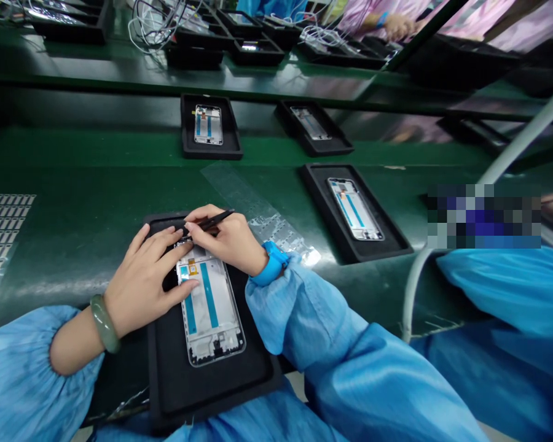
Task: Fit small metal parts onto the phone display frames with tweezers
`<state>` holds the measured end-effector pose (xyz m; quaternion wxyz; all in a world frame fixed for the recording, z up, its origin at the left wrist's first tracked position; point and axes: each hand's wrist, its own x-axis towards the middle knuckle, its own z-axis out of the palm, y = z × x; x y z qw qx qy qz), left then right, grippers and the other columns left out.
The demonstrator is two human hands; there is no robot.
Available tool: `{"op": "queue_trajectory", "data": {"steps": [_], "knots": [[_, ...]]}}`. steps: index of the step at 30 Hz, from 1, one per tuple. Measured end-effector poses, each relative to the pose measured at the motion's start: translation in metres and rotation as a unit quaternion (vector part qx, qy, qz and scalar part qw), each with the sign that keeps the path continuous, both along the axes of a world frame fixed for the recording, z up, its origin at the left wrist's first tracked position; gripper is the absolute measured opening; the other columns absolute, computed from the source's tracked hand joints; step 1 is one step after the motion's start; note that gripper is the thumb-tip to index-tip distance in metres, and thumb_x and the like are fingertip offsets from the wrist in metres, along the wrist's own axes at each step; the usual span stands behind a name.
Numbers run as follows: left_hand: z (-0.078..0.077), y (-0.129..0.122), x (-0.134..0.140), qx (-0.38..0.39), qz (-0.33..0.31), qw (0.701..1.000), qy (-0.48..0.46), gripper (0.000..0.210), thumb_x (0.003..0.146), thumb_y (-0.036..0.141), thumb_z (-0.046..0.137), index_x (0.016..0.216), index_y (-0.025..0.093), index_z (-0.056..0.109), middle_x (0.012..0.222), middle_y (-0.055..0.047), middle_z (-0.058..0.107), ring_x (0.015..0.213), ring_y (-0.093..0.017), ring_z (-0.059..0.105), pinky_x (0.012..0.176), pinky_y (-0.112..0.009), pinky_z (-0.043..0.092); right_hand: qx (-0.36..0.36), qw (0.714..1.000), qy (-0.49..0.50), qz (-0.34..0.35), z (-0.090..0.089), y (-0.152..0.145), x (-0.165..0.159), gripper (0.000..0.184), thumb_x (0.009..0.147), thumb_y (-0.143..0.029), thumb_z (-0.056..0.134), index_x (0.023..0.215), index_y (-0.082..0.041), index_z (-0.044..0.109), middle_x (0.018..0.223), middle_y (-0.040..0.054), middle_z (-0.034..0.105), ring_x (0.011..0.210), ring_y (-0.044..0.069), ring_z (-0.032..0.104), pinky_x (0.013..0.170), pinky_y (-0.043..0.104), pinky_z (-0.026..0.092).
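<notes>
Blue smock sleeves [332, 325] fill the near edge, framing a shallow black tray [203, 393] at the close side of the green workbench [74, 159]. Lying in that tray is a silvery phone frame [222, 334], its long sides running away from the worker, two blue strips [209, 296] along its back and a small orange flex piece [192, 267] near its far end. From where I stand, the left hand [142, 275] is palm down, fingers fanned over the far left corner and thumb reaching over the frame; a green bangle [104, 324] circles that wrist. The right hand [228, 240], with a blue wrist strap [271, 264], pinches a slim black tool [216, 220] over the far end, its tip hard to make out among the fingers. Just beyond lies a clear plastic sheet [239, 190]. To the right, another black tray [317, 184] bears a similar frame [360, 218]. Farther off, a co-worker's hand [399, 26] shows beside a pink sleeve [357, 15].
</notes>
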<state>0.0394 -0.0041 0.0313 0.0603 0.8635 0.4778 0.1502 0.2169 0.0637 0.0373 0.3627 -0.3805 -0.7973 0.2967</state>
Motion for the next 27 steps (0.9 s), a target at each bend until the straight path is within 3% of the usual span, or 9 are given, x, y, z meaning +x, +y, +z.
{"op": "queue_trajectory", "data": {"steps": [5,13,19,27], "knots": [[0.001,0.000,0.001,-0.002,0.002,1.000,-0.010,0.051,0.084,0.048,0.051,0.125,0.017,0.050,0.129,-0.013,0.052,0.126,-0.028,0.043,0.111,-0.053,0.018,0.032,0.998,-0.040,0.032,0.004,0.002,-0.005,0.015,0.086,-0.025,0.050,0.093,-0.016,0.061,0.093,0.0025,0.068,0.082,0.012,0.064,0.076,0.023,0.049],[0.004,0.001,0.003,-0.005,0.005,1.000,0.014,0.053,0.084,0.048,0.050,0.126,0.016,0.050,0.130,-0.012,0.051,0.127,-0.027,0.041,0.112,-0.053,0.017,-0.013,0.998,-0.069,-0.003,0.012,0.011,-0.012,0.017,0.084,-0.024,0.052,0.097,-0.018,0.060,0.079,-0.0011,0.066,0.069,0.011,0.061,0.068,0.022,0.046],[0.003,0.001,0.002,0.007,0.005,1.000,0.019,0.054,0.083,0.050,0.050,0.124,0.016,0.051,0.129,-0.012,0.053,0.127,-0.027,0.042,0.112,-0.052,0.019,-0.020,0.999,-0.036,-0.020,0.009,0.010,-0.007,0.017,0.084,-0.022,0.051,0.097,-0.016,0.059,0.080,-0.0004,0.065,0.067,0.010,0.060,0.068,0.022,0.046],[0.002,0.000,0.002,0.013,0.004,1.000,0.018,0.053,0.084,0.050,0.050,0.124,0.015,0.051,0.130,-0.013,0.052,0.127,-0.027,0.042,0.111,-0.052,0.019,0.005,0.999,-0.041,0.006,0.009,0.010,-0.002,0.014,0.085,-0.023,0.048,0.092,-0.017,0.059,0.086,0.0015,0.065,0.075,0.011,0.061,0.069,0.023,0.047]]}}
